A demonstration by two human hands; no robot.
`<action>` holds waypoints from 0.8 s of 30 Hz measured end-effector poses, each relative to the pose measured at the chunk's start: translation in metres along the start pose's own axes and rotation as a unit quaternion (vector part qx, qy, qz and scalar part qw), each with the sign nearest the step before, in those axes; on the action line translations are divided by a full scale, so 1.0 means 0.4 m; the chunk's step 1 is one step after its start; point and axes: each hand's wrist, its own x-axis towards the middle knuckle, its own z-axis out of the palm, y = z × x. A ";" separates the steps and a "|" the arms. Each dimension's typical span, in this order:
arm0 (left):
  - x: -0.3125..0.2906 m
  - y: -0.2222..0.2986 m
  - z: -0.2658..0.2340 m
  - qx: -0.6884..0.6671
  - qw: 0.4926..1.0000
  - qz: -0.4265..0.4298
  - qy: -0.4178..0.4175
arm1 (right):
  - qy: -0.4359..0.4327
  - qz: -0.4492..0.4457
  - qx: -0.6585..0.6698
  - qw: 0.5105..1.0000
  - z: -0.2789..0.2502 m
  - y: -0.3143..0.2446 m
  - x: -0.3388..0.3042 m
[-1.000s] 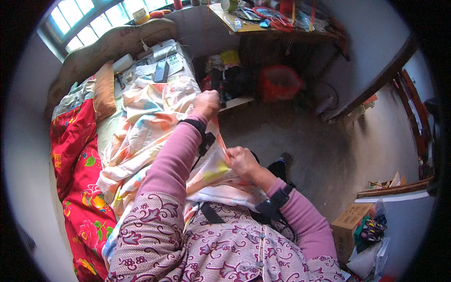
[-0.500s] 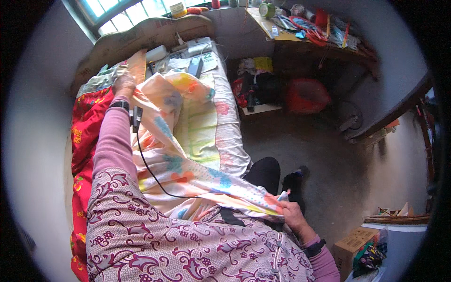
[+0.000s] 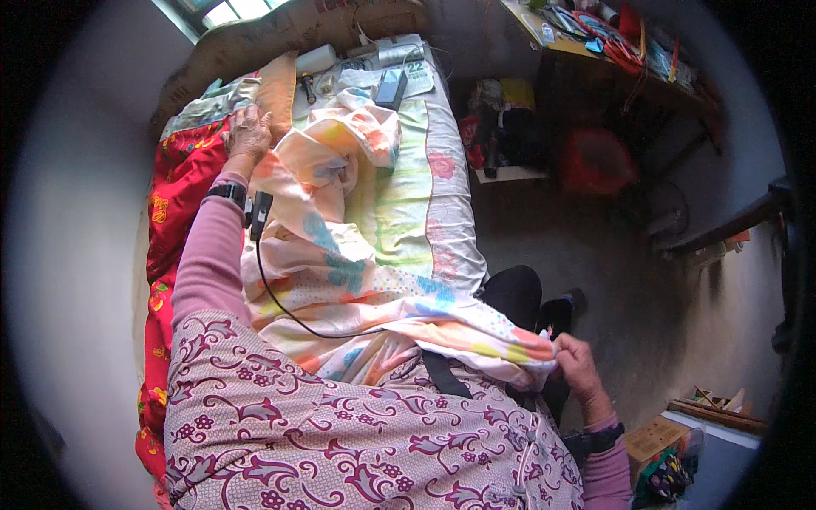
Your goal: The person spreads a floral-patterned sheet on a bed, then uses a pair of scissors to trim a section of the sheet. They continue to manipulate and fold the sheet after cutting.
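Note:
A printed cotton sheet (image 3: 340, 276), pale with orange, yellow and blue patches, lies bunched over the bed and across my lap. My right hand (image 3: 580, 367) is closed around its end, off the bed's right side. Far up the bed, my left hand (image 3: 247, 136) rests with its fingers stretched out, where a folded red flowered quilt (image 3: 180, 212) meets an orange pillow (image 3: 276, 92). The sheet's upper part lies just beside that hand. A small black device (image 3: 260, 214) with a cable hangs at my left wrist.
Near the headboard (image 3: 242, 53) lie a dark phone-like box (image 3: 391, 88), a white roll (image 3: 316, 59) and a black flashlight-like object (image 3: 307, 87). A cluttered desk (image 3: 586, 61) stands at the far right, with a red stool (image 3: 597, 161) below. A cardboard box (image 3: 653, 442) sits at the lower right.
My left hand's fingers have spread from a closed grip. My right hand has drawn the sheet's end a little outward to the right. The whole view has shifted.

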 end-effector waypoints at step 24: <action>-0.420 0.178 0.092 -0.058 0.820 0.472 -0.319 | -0.130 -0.209 -0.372 0.895 0.480 -0.233 0.455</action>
